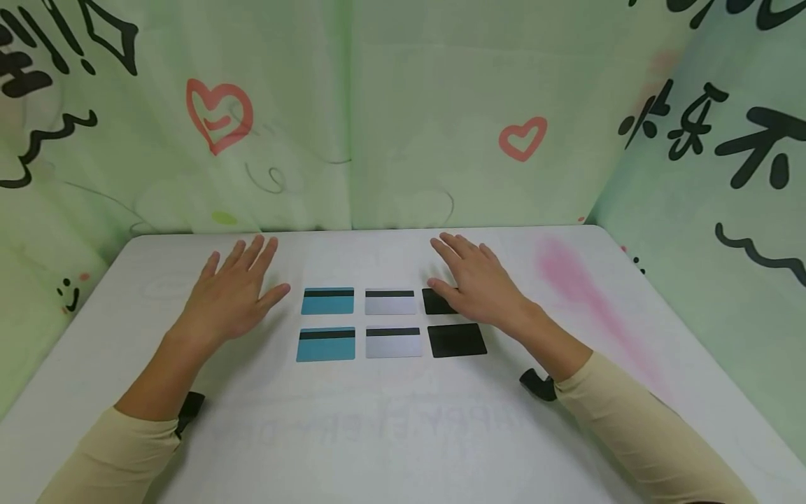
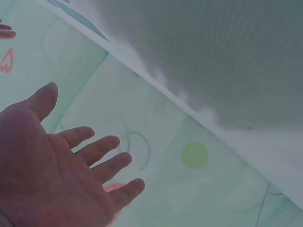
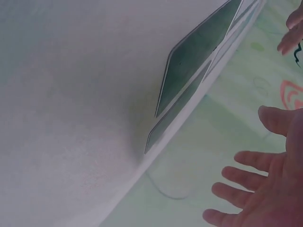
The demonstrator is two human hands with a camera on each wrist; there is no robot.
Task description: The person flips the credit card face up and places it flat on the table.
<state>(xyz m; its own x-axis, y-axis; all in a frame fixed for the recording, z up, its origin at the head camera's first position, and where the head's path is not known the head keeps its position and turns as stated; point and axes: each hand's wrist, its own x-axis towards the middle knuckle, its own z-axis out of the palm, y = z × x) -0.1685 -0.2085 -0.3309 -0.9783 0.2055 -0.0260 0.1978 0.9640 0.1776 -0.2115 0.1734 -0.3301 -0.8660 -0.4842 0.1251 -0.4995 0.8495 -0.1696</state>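
Two rows of flat cards lie on the white table. At the left are a far blue card (image 1: 329,304) and a near blue card (image 1: 326,348), each with a dark stripe. The middle column has a far pale lilac card (image 1: 389,305) and a near one (image 1: 393,345), striped too. On the right, a near black card (image 1: 457,340) lies before a far black card (image 1: 436,302), partly covered by my right hand (image 1: 475,280). That hand is spread above the cards, holding nothing. My left hand (image 1: 229,297), fingers extended, hovers left of the blue cards, holding nothing.
The white table (image 1: 390,434) has a faint pink smear (image 1: 585,301) on its right side. Behind it hangs a pale green curtain (image 1: 409,84) with red hearts and black writing. Dark straps show at both wrists.
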